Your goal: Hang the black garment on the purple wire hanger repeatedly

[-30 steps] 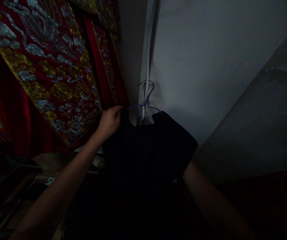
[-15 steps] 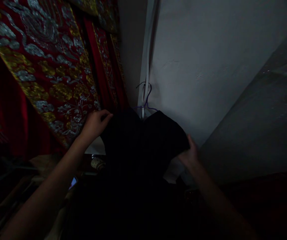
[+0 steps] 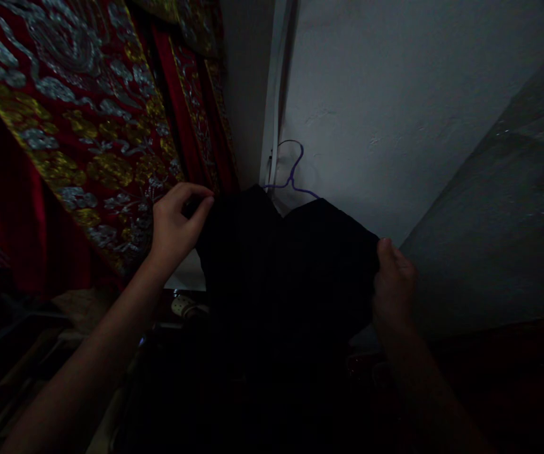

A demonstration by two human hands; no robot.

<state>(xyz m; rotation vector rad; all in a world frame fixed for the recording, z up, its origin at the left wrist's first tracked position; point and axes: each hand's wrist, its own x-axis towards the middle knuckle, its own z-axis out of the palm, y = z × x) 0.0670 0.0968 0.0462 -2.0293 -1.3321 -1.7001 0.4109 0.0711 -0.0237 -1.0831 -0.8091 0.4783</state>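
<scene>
A black garment (image 3: 281, 265) hangs in front of me on a thin purple wire hanger (image 3: 293, 173), whose hook shows above the collar against the white wall. My left hand (image 3: 175, 221) pinches the garment's left shoulder edge with fingers and thumb closed. At the right shoulder edge, my right hand (image 3: 392, 284) grips the cloth with the fingers curled. The lower part of the garment is lost in shadow.
Red cloth embroidered in gold and silver (image 3: 87, 120) hangs along the left. A white wall (image 3: 395, 113) is behind, with a white vertical strip (image 3: 276, 94) at the corner. A grey glittery sheet (image 3: 499, 227) slopes at the right. Dim clutter lies at lower left.
The garment's shoulders are now spread wider. My right hand came out from behind the cloth and moved right to the shoulder edge. The hanger hook shows higher above the collar.
</scene>
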